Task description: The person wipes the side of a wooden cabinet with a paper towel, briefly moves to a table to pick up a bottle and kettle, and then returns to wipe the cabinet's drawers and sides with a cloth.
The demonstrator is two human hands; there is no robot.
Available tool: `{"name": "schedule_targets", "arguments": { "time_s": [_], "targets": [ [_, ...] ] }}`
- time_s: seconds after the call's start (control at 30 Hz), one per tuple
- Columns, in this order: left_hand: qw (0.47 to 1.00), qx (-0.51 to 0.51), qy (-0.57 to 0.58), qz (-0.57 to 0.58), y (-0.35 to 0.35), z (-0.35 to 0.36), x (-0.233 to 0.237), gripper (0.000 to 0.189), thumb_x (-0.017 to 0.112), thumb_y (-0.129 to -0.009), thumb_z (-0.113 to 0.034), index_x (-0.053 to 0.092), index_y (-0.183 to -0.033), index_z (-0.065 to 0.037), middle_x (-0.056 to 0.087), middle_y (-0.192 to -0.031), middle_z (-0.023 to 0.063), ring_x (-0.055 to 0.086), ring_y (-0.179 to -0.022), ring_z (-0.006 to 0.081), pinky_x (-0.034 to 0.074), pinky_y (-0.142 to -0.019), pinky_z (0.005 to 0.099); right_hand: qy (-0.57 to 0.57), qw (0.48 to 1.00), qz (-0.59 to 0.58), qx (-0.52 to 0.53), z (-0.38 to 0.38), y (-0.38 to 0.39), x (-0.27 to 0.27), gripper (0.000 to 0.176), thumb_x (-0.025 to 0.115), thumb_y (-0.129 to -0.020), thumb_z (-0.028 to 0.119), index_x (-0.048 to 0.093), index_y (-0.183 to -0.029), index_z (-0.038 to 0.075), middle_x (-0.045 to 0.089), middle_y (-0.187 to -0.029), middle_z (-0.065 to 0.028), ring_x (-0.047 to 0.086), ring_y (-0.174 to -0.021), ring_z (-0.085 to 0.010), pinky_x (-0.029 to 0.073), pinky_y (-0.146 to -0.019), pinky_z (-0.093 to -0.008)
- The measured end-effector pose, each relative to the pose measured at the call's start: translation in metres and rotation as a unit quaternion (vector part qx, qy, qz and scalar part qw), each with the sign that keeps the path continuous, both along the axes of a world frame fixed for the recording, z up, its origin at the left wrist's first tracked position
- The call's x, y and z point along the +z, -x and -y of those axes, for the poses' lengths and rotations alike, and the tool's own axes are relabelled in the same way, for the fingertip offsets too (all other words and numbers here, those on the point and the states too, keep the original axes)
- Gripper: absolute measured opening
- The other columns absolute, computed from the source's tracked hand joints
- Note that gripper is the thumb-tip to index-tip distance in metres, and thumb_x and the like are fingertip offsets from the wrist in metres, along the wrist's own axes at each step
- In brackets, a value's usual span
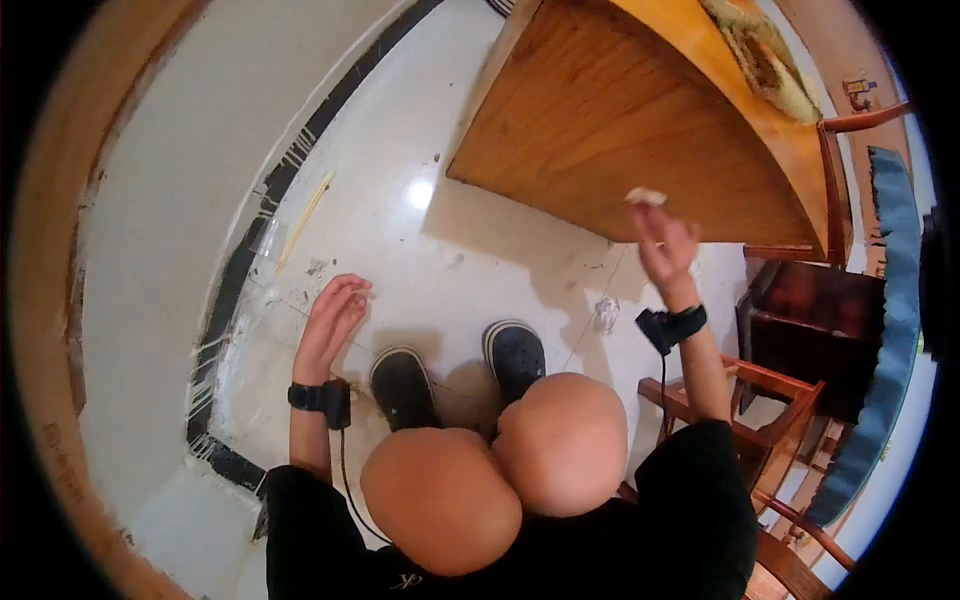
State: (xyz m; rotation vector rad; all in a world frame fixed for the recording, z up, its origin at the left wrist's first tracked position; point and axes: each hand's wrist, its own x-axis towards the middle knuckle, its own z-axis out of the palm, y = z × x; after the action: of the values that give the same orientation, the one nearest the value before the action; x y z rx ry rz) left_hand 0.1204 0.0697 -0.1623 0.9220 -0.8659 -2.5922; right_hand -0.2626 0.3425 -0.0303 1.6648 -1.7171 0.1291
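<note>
My right hand (668, 245) is raised in front of the wooden panel, its fingertips closed on a small crumpled whitish piece (645, 196) that looks like tissue or paper. Lower on the left, my left hand (335, 310) hangs over the floor with its fingers bent together. A tiny pale bit shows by its fingertips, too small to name. Both wrists wear a black strap with a dark box and a cable. Two thin yellowish sticks (305, 222) lie on the floor past my left hand, by the wall.
A large wooden panel (600, 120) of a piece of furniture fills the upper middle, with a fuzzy yellowish cloth (765, 60) on top. Wooden chairs (770, 400) stand at the right. Clear crumpled plastic (606, 314) and dark specks lie on the pale tile floor (470, 250). My dark clogs (515, 355) are below.
</note>
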Motion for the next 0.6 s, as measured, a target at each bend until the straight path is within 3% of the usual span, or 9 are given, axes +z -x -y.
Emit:
{"name": "schedule_targets", "arguments": {
  "time_s": [0.07,0.17,0.27,0.37,0.47,0.6],
  "targets": [
    [1.000,-0.011,0.009,0.020,0.007,-0.002,0.007,0.015,0.052,-0.096,-0.013,0.056,-0.109,-0.005,0.060,-0.108,0.0064,0.053,-0.084,0.0086,0.044,-0.078,0.0227,0.041,0.998,-0.043,-0.009,0.015,0.001,0.023,0.038,0.067,-0.068,0.005,0.070,-0.106,0.009,0.066,-0.104,-0.0033,0.059,-0.075,-0.0166,0.043,-0.071,-0.0325],
    [0.999,-0.024,0.023,0.005,0.012,0.001,0.011,0.016,0.052,-0.096,-0.014,0.056,-0.109,-0.005,0.060,-0.109,0.0064,0.053,-0.085,0.0082,0.044,-0.078,0.0230,0.007,0.999,-0.041,-0.011,0.043,0.002,0.007,0.031,0.065,-0.071,0.004,0.071,-0.101,0.009,0.065,-0.101,-0.0038,0.060,-0.076,-0.0175,0.045,-0.072,-0.0353],
    [0.999,-0.029,0.030,-0.016,0.012,0.003,0.008,0.017,0.055,-0.095,-0.016,0.056,-0.109,-0.006,0.060,-0.108,0.0076,0.053,-0.084,0.0090,0.044,-0.078,0.0229,-0.050,0.996,0.069,0.029,0.041,0.007,-0.064,0.024,0.061,-0.073,0.006,0.070,-0.095,0.005,0.064,-0.095,-0.0055,0.061,-0.079,-0.0190,0.047,-0.076,-0.0370],
    [0.999,-0.023,0.028,-0.010,0.007,0.004,0.009,0.018,0.055,-0.095,-0.016,0.056,-0.109,-0.005,0.060,-0.108,0.0079,0.053,-0.083,0.0092,0.044,-0.078,0.0231,-0.230,0.972,0.046,-0.022,0.021,0.007,-0.146,0.018,0.060,-0.075,0.008,0.067,-0.090,0.002,0.061,-0.090,-0.0079,0.062,-0.084,-0.0213,0.048,-0.078,-0.0372],
    [0.999,-0.016,0.035,0.002,0.000,0.008,0.006,0.018,0.055,-0.095,-0.016,0.056,-0.109,-0.005,0.060,-0.108,0.0082,0.052,-0.082,0.0094,0.044,-0.077,0.0233,-0.418,0.904,0.073,-0.052,-0.009,0.010,-0.173,0.024,0.059,-0.071,0.010,0.064,-0.094,0.005,0.059,-0.103,-0.0090,0.060,-0.091,-0.0239,0.048,-0.079,-0.0389],
    [1.000,-0.008,0.026,0.005,-0.012,0.006,-0.005,0.018,0.055,-0.095,-0.017,0.055,-0.109,-0.005,0.060,-0.109,0.0086,0.053,-0.081,0.0099,0.044,-0.076,0.0236,-0.200,0.979,0.047,0.002,0.023,-0.020,-0.093,0.024,0.061,-0.071,0.012,0.067,-0.093,0.003,0.062,-0.097,-0.0060,0.061,-0.085,-0.0192,0.047,-0.072,-0.0344]
  ]
}}
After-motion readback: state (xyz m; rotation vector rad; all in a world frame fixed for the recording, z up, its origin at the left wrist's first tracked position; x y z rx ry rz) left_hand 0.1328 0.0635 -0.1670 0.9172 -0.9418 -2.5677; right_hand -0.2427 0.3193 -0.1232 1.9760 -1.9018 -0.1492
